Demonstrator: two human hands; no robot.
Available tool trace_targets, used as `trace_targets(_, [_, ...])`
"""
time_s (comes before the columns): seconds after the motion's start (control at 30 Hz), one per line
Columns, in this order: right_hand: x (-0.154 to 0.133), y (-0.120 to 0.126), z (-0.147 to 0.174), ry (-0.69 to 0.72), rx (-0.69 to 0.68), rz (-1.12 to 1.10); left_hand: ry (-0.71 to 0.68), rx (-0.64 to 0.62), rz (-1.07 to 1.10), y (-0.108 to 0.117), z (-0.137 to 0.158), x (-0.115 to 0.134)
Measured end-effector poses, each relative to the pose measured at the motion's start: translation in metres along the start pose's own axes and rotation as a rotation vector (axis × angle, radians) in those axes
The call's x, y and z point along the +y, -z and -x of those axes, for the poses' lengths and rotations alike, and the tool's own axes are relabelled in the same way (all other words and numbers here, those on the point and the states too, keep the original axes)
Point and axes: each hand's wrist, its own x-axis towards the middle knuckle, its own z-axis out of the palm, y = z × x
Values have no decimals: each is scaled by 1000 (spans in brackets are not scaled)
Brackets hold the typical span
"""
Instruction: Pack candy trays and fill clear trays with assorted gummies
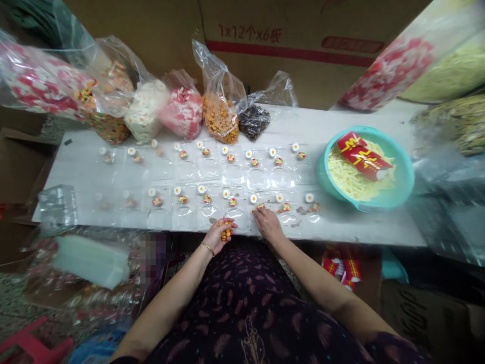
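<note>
My left hand is palm up at the table's front edge, its fingers curled round several small orange pieces. My right hand reaches into a clear plastic tray in the front row, fingertips pinched together at what looks like a small orange piece, mostly hidden. Beside those fingertips are a white round piece with an orange centre and a red-and-green round piece. Two rows of clear trays hold similar pairs. To the right, one tray has a red-and-green piece with a small orange bit beside it.
Behind the trays stand plastic bags of orange pieces, dark pieces, pink-and-white pieces and white pieces. A turquoise basin on the right holds pale yellow strips and red packets. Cardboard boxes rise behind the white table.
</note>
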Motion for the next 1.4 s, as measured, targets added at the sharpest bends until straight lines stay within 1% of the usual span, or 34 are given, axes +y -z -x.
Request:
trace_targets(0.07, [1, 2, 2, 70, -45, 70, 3, -9, -5, -1, -1, -1])
trace_targets(0.13, [1, 6, 1, 111, -86, 96, 8, -15, -28, -2, -3, -1])
trace_targets(0.17, [1, 8, 0, 106, -103, 85, 9, -15, -45, -3, -4, -2])
trace_targets(0.23, [-1, 15, -2, 45, -101, 12, 4, -13, -84, -3, -6, -4])
trace_targets(0.3, [-8, 23, -5, -10, -31, -149, -4, -10, -139, -4, -8, -7])
trace_targets(0.33, [-14, 28, -7, -3, 12, -263, -12, -11, -176, -5, -9, -8])
trace_targets(0.37, [-20, 32, -9, 37, 38, -391, -23, -19, -220, -6, -10, -10])
trace_targets(0.4, [-27, 35, -11, 105, 35, -519, -34, -30, -274, -6, -11, -12])
trace_targets(0.47, [-40, 40, -16, 239, -43, -725, -50, -64, -390, -7, -12, -14])
trace_targets(0.5, [-46, 41, -19, 277, -99, -791, -56, -85, -436, -7, -12, -15])
trace_targets(0.53, [-50, 41, -22, 286, -155, -841, -59, -105, -463, -5, -11, -15])
trace_targets(0.6, [-54, 38, -26, 226, -235, -917, -64, -122, -467, 0, -10, -14])
trace_targets(0.67, [-55, 30, -31, 134, -269, -983, -71, -107, -446, 7, -9, -13])
trace_targets(0.73, [-55, 19, -37, 35, -268, -1045, -69, -74, -437, 16, -9, -10])
trace_targets(0.8, [-55, 9, -45, -70, -234, -1072, -66, -27, -420, 24, -9, -8])
trace_targets(0.87, [-55, 2, -56, -161, -174, -1027, -62, 38, -385, 32, -9, -6])
trace_targets(0.93, [-56, -3, -66, -160, -95, -899, -62, 97, -344, 40, -7, -4])
trace_targets(1.0, [-59, -4, -74, -60, -24, -718, -61, 128, -301, 46, -5, -3])
trace_targets(1.07, [-63, -5, -79, 95, 8, -493, -58, 144, -264, 52, -2, -3])
trace_targets(1.13, [-67, -5, -80, 248, -5, -269, -51, 159, -238, 55, 0, -2])
trace_targets(1.2, [-69, -5, -79, 362, -28, -108, -49, 164, -221, 58, 2, -2])
trace_targets(1.3, [-68, -4, -76, 450, -45, -26, -49, 158, -189, 59, 3, 0])
trace_targets(1.4, [-65, -2, -72, 480, -65, -28, -55, 145, -136, 58, 4, 3])
